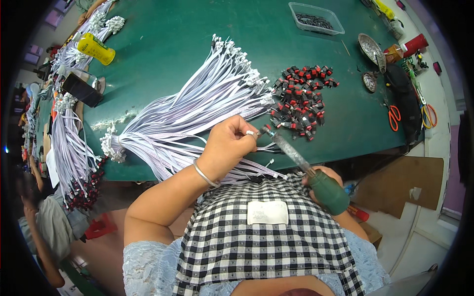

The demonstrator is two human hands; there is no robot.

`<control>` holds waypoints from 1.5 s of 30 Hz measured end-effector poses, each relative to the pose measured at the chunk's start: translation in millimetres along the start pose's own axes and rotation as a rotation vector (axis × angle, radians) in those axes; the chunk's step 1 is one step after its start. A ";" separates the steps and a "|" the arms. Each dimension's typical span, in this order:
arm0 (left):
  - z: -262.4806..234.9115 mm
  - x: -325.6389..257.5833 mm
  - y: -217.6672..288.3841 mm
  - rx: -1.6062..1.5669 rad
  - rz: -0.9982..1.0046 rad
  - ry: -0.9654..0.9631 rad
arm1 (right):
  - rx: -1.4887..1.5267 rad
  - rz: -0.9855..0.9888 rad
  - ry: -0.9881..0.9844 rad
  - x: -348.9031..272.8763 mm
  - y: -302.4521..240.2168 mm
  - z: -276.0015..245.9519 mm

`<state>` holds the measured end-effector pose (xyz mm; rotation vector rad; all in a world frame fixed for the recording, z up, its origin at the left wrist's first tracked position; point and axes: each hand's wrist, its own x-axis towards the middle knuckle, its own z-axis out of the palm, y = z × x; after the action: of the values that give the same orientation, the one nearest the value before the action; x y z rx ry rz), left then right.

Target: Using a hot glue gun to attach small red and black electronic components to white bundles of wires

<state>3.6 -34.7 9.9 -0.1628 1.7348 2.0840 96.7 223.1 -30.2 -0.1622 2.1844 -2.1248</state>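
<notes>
Near the front edge of the table, my left hand (229,140) is closed in a pinch on a small white connector (251,132) at the end of a flat cable. My right hand (328,177) is wrapped round a green-handled soldering iron (295,155), partly hidden behind its handle. The iron's metal barrel slants up to the left, its tip close to my left fingertips. Whether the tip touches anything is too small to tell. A fanned bundle of white flat cables (182,111) lies beyond and left of my left hand.
A heap of black and red small parts (301,98) lies right of the cables. Farther off stand a clear plastic box (316,19) of dark pieces, a metal dish (369,48) and orange-handled scissors (394,118). At left are a yellow bottle (96,49), a phone (82,90) and more cables.
</notes>
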 end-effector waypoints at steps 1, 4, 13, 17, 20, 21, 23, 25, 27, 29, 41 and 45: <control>-0.7 0.9 -1.2 0.009 0.007 0.005 | -0.150 -0.004 -0.077 -3.2 6.6 -4.9; -0.4 1.5 -1.2 0.017 0.016 0.004 | -0.385 -0.080 -0.114 -20.4 44.9 -19.0; 0.2 1.8 -2.4 0.044 0.037 0.004 | -0.527 -0.061 -0.124 -31.9 74.1 -31.5; -0.4 1.7 -3.0 0.047 0.032 0.003 | -0.417 0.302 -0.061 -29.8 65.0 -23.1; 0.0 1.6 -2.7 0.046 0.023 0.013 | -0.503 -0.058 -0.050 -27.3 64.5 -18.9; -0.3 1.7 -2.3 0.045 0.023 0.012 | -0.559 -0.150 -0.050 -25.9 64.6 -18.2; -3.2 1.8 -2.0 0.063 0.010 -0.002 | -0.198 -0.029 -0.071 -15.4 36.3 -11.4; -2.4 0.2 1.2 0.054 0.009 -0.006 | 0.150 -0.060 -0.170 7.1 -8.9 -2.0; -0.6 -2.0 5.7 0.051 0.010 -0.015 | 0.278 -0.040 -0.026 16.7 -19.0 17.7; -0.6 -7.3 7.7 0.008 -0.005 -0.025 | 0.447 0.016 0.041 30.3 -21.3 20.0; -5.4 -16.7 5.3 0.052 0.076 -0.055 | -0.168 -0.102 -0.095 56.6 -41.1 38.5; -5.3 -11.3 -1.4 0.006 0.095 -0.017 | -0.386 -0.320 -0.097 28.6 -29.2 11.1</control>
<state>13.5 -42.4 11.5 -0.0618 1.7700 2.1406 70.3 207.4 -1.1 -0.6671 2.6287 -1.7478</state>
